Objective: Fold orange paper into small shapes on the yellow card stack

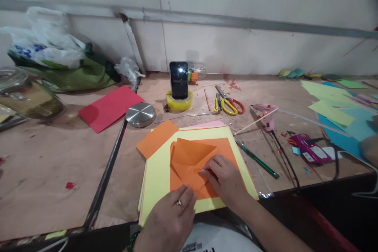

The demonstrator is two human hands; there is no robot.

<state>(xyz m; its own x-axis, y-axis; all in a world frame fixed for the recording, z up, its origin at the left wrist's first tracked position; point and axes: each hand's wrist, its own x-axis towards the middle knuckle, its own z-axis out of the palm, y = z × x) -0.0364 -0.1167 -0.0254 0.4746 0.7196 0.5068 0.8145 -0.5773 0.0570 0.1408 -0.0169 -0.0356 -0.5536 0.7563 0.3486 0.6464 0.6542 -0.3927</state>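
A folded orange paper (pixel 189 159) lies on an orange sheet on top of a stack of yellow paper (pixel 158 173) near the table's front edge. My right hand (pixel 226 179) rests on the lower right of the folded paper, fingertips pressing down on a crease. My left hand (pixel 173 214), a ring on one finger, holds the fold's bottom corner with curled fingers. A separate orange sheet (pixel 156 138) sticks out from the stack's upper left.
A phone (pixel 178 80) stands in a yellow tape roll (pixel 178 103). Scissors (pixel 226 102), two glue guns (pixel 267 115) (pixel 308 149), a green pencil (pixel 258 160), a red sheet (pixel 110 107), a metal disc (pixel 141 114) and coloured sheets (pixel 336 112) at right lie around. Bags sit at far left.
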